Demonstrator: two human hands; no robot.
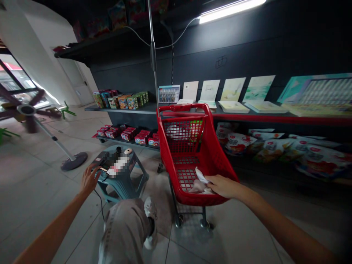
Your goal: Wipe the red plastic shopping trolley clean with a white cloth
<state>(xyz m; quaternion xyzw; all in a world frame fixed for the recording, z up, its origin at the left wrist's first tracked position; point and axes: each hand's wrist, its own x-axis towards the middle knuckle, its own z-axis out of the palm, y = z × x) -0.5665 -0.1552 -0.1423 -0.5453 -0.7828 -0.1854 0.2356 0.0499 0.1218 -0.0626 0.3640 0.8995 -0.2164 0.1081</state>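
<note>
My right hand [221, 184] reaches over the near rim of a red shopping cart [209, 154] and is closed on a white cloth or packet [201, 176] inside it. More pale wrapped items lie under the hand on the cart's floor. My left hand [89, 179] rests at the near left edge of a grey-blue plastic stool [125, 179], fingers curled on a dark device [100, 161] with a cable hanging from it. My knee and a white shoe [150, 220] show between the two arms.
Dark shelves run along the wall with boxed goods [121, 101], red packets [129, 134], drawing pads [233, 91] and snack bags [288, 148]. A floor fan [30, 113] stands at left on a round base. A metal pole [153, 55] rises behind the cart.
</note>
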